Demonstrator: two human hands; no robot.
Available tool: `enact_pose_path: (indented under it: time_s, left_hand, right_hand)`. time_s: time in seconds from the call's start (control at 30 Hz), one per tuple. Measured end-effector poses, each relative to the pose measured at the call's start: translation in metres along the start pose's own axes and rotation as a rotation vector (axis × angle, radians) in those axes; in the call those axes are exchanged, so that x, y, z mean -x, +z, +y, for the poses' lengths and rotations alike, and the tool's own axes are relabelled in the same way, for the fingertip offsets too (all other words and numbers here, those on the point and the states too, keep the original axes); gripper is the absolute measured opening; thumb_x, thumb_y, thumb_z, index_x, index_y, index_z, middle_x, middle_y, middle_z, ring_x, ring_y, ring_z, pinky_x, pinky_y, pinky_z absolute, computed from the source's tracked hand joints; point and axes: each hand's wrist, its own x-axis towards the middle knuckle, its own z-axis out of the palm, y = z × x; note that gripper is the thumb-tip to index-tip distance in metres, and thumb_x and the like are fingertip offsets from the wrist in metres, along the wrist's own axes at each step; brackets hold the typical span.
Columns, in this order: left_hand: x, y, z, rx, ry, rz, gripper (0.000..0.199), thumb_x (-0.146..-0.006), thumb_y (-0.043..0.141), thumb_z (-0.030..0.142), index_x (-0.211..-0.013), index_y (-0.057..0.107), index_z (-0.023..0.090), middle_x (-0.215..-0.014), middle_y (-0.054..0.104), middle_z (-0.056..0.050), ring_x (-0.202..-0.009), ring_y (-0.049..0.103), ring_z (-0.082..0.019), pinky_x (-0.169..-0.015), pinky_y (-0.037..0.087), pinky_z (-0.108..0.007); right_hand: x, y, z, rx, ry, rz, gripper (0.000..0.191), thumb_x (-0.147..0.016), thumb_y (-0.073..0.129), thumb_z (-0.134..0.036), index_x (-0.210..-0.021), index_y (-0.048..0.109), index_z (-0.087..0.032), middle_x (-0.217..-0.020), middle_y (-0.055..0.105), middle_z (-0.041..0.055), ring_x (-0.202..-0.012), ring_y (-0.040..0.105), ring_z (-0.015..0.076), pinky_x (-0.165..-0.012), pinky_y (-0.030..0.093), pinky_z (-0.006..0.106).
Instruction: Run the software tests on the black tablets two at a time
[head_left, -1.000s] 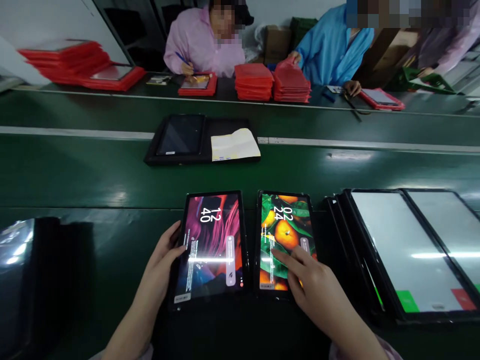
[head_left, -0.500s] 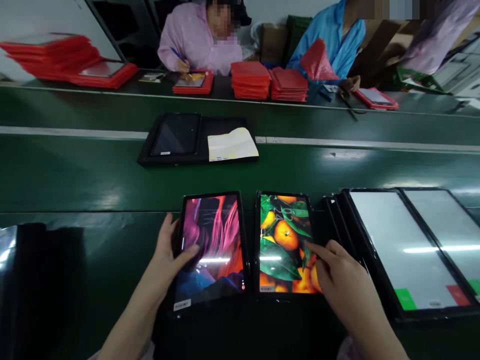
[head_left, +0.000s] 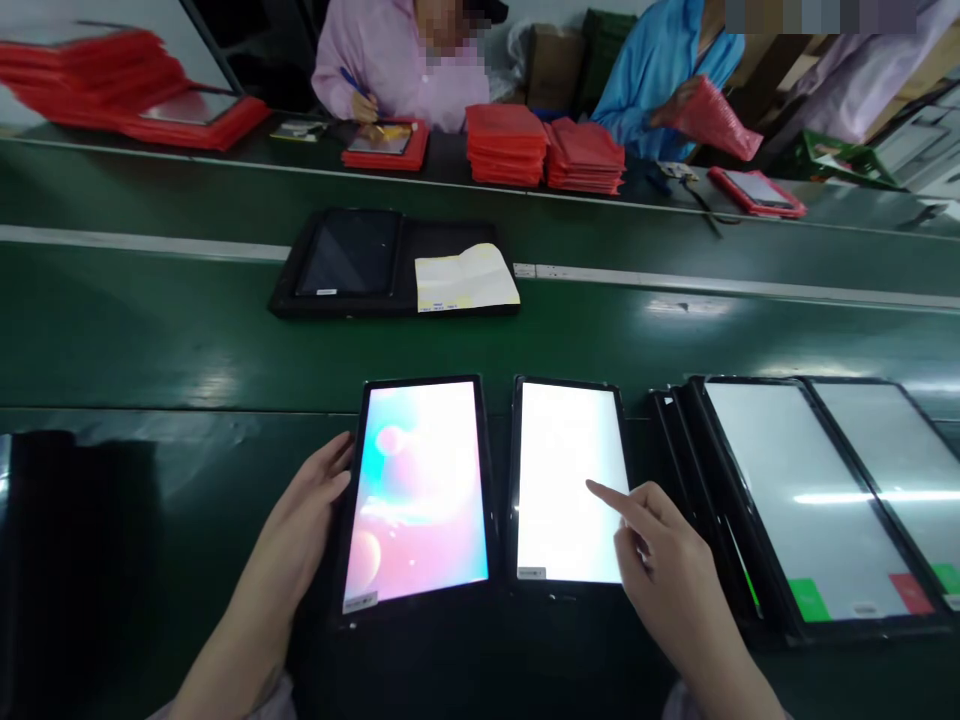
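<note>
Green, glossy surface [head_left: 225,475]: two lit tablets lie side by side, upper ends at its far edge. From where I stand, both are already switched on; any remaining steps cannot be determined. The left tablet [head_left: 420,490] displays a pastel pattern, the right tablet [head_left: 555,460] plain white; both have black frames. Left hand [head_left: 296,525]: partly curled at the left tablet's outer edge (closure on it cannot be told). Right hand [head_left: 667,550]: holding nothing, index finger extended over the white screen.
</note>
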Motion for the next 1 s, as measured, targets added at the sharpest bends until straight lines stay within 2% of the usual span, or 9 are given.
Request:
enact_pose_path:
  time_s: [0.13, 0.33, 0.43, 0.53, 0.67, 0.77, 0.87, 0.93, 1.0]
  left_hand:
    - [0.0, 0.002, 0.003, -0.005, -0.025, 0.026, 0.055, -0.07, 0.074, 0.032, -0.125, 0.071, 0.026, -0.144, 0.071, -0.011, -0.149, 0.052, -0.04, -0.12, 0.048, -0.056]
    - [0.005, 0.006, 0.005, 0.073, -0.018, 0.027, 0.046, -0.067, 0.078, 0.028, -0.113, 0.075, 0.027, -0.131, 0.078, -0.008, -0.144, 0.058, -0.036, -0.122, 0.045, -0.051]
    - [0.007, 0.007, 0.006, 0.069, -0.012, 0.024, 0.047, -0.066, 0.079, 0.028, -0.112, 0.076, 0.027, -0.13, 0.079, -0.008, -0.141, 0.061, -0.037, -0.118, 0.05, -0.051]
    - [0.004, 0.001, 0.003, 0.046, 0.023, -0.001, 0.052, -0.066, 0.079, 0.031, -0.118, 0.076, 0.026, -0.132, 0.078, -0.009, -0.139, 0.062, -0.039, -0.115, 0.054, -0.052]
    - [-0.005, -0.01, -0.007, -0.003, 0.02, -0.127, 0.072, -0.07, 0.084, 0.044, -0.138, 0.071, 0.027, -0.14, 0.075, -0.009, -0.141, 0.06, -0.041, -0.115, 0.054, -0.054]
    - [-0.011, -0.013, -0.01, -0.045, 0.092, -0.244, 0.083, -0.076, 0.081, 0.061, -0.148, 0.064, 0.025, -0.15, 0.069, -0.01, -0.146, 0.056, -0.041, -0.122, 0.046, -0.053]
    - [-0.013, -0.01, -0.01, -0.164, 0.221, -0.378, 0.093, -0.081, 0.072, 0.074, -0.158, 0.055, 0.024, -0.165, 0.054, -0.01, -0.156, 0.042, -0.041, -0.126, 0.039, -0.052]
    - [-0.011, -0.011, -0.011, -0.248, 0.299, -0.429, 0.105, -0.08, 0.071, 0.078, -0.166, 0.041, 0.026, -0.174, 0.04, -0.01, -0.162, 0.03, -0.041, -0.127, 0.037, -0.053]
    - [-0.003, -0.016, -0.014, -0.389, 0.333, -0.452, 0.115, -0.079, 0.072, 0.078, -0.172, 0.023, 0.03, -0.18, 0.025, -0.01, -0.164, 0.021, -0.042, -0.127, 0.036, -0.056]
  right_hand:
    - [0.004, -0.002, 0.001, 0.042, 0.005, -0.004, 0.045, -0.099, 0.045, -0.016, -0.132, 0.076, -0.02, -0.078, 0.06, 0.003, -0.046, 0.048, 0.009, -0.039, 0.043, 0.019]
    - [0.005, -0.008, -0.005, 0.097, -0.052, 0.056, 0.043, -0.101, 0.041, -0.014, -0.122, 0.078, -0.012, -0.076, 0.058, 0.002, -0.045, 0.046, 0.006, -0.039, 0.041, 0.015]
    - [0.006, -0.01, -0.003, 0.104, -0.061, 0.065, 0.042, -0.103, 0.04, -0.014, -0.12, 0.079, -0.012, -0.076, 0.058, 0.0016, -0.044, 0.044, 0.0056, -0.038, 0.039, 0.016]
    - [0.008, -0.012, 0.002, 0.116, -0.048, 0.061, 0.042, -0.104, 0.04, -0.017, -0.12, 0.079, -0.013, -0.075, 0.056, 0.0005, -0.042, 0.041, 0.0051, -0.037, 0.038, 0.016]
    - [0.014, -0.015, 0.004, 0.067, -0.072, -0.027, 0.043, -0.1, 0.041, -0.011, -0.122, 0.078, -0.014, -0.075, 0.056, 0.0, -0.043, 0.043, 0.0049, -0.039, 0.04, 0.015]
    - [0.021, -0.02, 0.002, -0.029, -0.153, -0.191, 0.046, -0.095, 0.041, -0.005, -0.117, 0.08, -0.017, -0.076, 0.059, 0.001, -0.046, 0.051, 0.0054, -0.041, 0.043, 0.013]
    - [0.028, -0.023, 0.002, -0.053, -0.21, -0.311, 0.05, -0.092, 0.04, -0.001, -0.112, 0.081, -0.02, -0.076, 0.06, 0.0011, -0.052, 0.059, 0.0068, -0.045, 0.046, 0.012]
    - [0.032, -0.023, 0.004, -0.014, -0.226, -0.328, 0.053, -0.091, 0.039, 0.001, -0.113, 0.082, -0.021, -0.076, 0.06, 0.0009, -0.052, 0.061, 0.0064, -0.046, 0.047, 0.011]
    - [0.035, -0.021, 0.009, 0.054, -0.238, -0.289, 0.054, -0.093, 0.037, 0.002, -0.116, 0.081, -0.02, -0.076, 0.06, 0.0008, -0.049, 0.058, 0.0048, -0.045, 0.046, 0.01]
